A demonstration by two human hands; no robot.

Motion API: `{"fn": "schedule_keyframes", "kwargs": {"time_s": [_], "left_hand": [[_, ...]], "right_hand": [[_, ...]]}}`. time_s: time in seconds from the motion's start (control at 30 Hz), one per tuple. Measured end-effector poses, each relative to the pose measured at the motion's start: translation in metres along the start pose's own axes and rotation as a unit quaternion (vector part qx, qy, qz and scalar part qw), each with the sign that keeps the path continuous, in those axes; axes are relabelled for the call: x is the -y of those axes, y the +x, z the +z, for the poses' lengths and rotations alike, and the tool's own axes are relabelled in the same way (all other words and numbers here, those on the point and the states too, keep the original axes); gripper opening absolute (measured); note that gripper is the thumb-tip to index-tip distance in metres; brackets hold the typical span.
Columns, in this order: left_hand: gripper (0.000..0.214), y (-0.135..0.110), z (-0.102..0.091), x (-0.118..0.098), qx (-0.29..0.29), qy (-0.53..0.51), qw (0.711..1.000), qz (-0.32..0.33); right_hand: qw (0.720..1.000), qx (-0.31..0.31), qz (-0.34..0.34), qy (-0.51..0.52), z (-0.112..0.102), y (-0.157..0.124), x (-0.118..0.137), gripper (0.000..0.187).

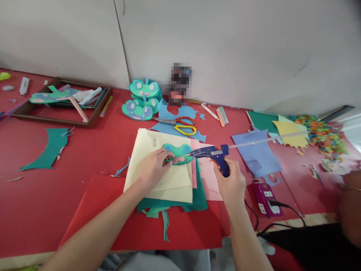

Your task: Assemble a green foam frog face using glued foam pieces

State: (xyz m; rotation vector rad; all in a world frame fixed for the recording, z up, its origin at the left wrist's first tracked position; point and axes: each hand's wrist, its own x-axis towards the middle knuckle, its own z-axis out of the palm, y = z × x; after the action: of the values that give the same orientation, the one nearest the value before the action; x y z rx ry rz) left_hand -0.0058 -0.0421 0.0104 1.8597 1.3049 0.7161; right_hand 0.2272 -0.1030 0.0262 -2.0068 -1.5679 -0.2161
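Note:
My right hand (pixel 231 180) grips the handle of a blue hot glue gun (pixel 210 151), a long clear glue stick (pixel 267 139) trailing from its back. The nozzle points left and meets, or nearly meets, a green felt animal face (pixel 182 151) with blue eye patches and a pink muzzle. At that face's left edge, the fingers of my left hand (pixel 158 165) are closed, partly hiding it. Beneath lie cream felt sheets (pixel 172 192), with pink felt (pixel 210 180) and dark green felt (pixel 201 199) showing at the sides.
Scissors (pixel 180 124) rest on blue felt scraps beyond the stack. Further back stand piled felt faces (pixel 143 90). A wooden frame (pixel 93 121) holding markers is at left. A purple power strip (pixel 265 199) with cords sits right, near another person's arm (pixel 351 203) and colourful scraps (pixel 324 131).

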Motion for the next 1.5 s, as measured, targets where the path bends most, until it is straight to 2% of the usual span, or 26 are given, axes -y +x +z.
{"fn": "schedule_keyframes", "kwargs": {"time_s": [0.3, 0.63, 1.5], "left_hand": [[0.014, -0.001, 0.000, 0.002, -0.004, -0.017, 1.000, 0.010], [0.014, -0.001, -0.001, 0.001, -0.002, -0.010, 1.000, 0.014], [0.015, -0.002, -0.001, 0.001, -0.002, 0.005, 1.000, 0.019]], "right_hand": [[0.995, 0.020, -0.098, 0.005, 0.005, -0.004, 0.013, 0.025], [0.990, 0.017, -0.137, -0.006, 0.005, -0.007, 0.015, 0.024], [0.991, -0.005, -0.126, -0.034, 0.005, -0.010, 0.020, 0.023]]}}
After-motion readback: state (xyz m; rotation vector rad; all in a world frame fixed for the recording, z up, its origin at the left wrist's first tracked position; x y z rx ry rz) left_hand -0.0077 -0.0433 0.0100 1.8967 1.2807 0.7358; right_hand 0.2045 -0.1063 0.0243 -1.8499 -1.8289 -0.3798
